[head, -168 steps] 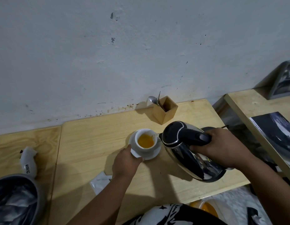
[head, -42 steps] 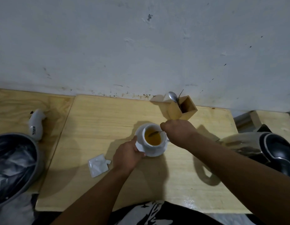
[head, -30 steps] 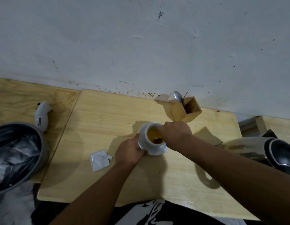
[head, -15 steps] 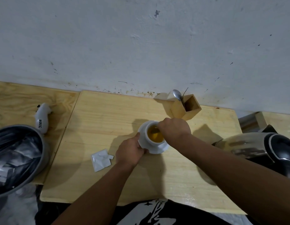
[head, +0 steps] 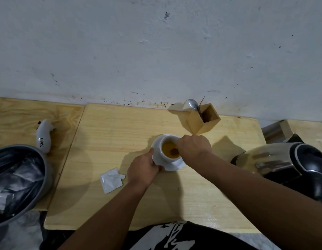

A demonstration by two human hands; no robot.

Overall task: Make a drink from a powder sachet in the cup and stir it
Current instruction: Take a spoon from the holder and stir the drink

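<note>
A white cup [head: 159, 153] of orange-brown drink stands on a white saucer [head: 176, 165] in the middle of the wooden table [head: 120, 127]. My left hand [head: 143, 167] grips the cup and saucer from the near left side. Over the cup's right rim, my right hand [head: 193, 147] is closed on a spoon [head: 174, 151]; only its bowl shows, dipped in the drink. A torn white sachet [head: 111, 179] lies flat on the table left of my left hand.
A wooden holder [head: 204, 120] with a spoon in it stands by the wall behind the cup. A steel and black kettle [head: 283, 160] sits at the right. At the left are a grey bin [head: 17, 181] lined with plastic and a small white device [head: 44, 135].
The kettle has been put down at the right and my right hand now holds a spoon in the cup. Over the last second the spoon's bowl circles in the drink; my left hand stays put.
</note>
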